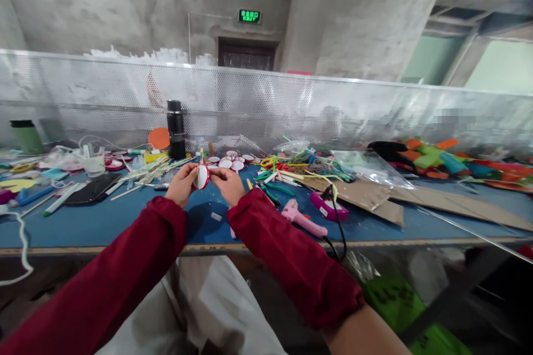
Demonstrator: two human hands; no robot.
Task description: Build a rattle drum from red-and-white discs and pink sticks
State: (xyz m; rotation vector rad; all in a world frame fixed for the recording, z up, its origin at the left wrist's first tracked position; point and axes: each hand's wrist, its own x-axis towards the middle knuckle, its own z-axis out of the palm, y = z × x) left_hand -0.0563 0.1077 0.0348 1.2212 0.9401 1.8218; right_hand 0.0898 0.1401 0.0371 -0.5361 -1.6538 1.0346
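Observation:
Above the blue tabletop point(154, 227), both hands meet at a small white disc with a red rim point(202, 177), like a little toy drum, tilted nearly upright. My left hand point(182, 184) pinches its left side. At the right edge, the fingers of my right hand point(228, 183) are closed on the rim; whether they also hold something tiny is hidden. More red-rimmed white discs point(237, 165) lie just beyond the hands. A pink glue gun point(303, 218) rests right of my right forearm, and a small translucent piece point(216, 216) lies below the hands.
A black bottle point(176, 130) stands behind the hands. At left are a phone point(92, 188), a white cup point(94, 165) and loose sticks. Rightward lie coloured pipe cleaners point(287, 165), a purple box point(328, 206) with a black cord, and cardboard point(458, 205). Perforated metal panel point(258, 105) runs behind.

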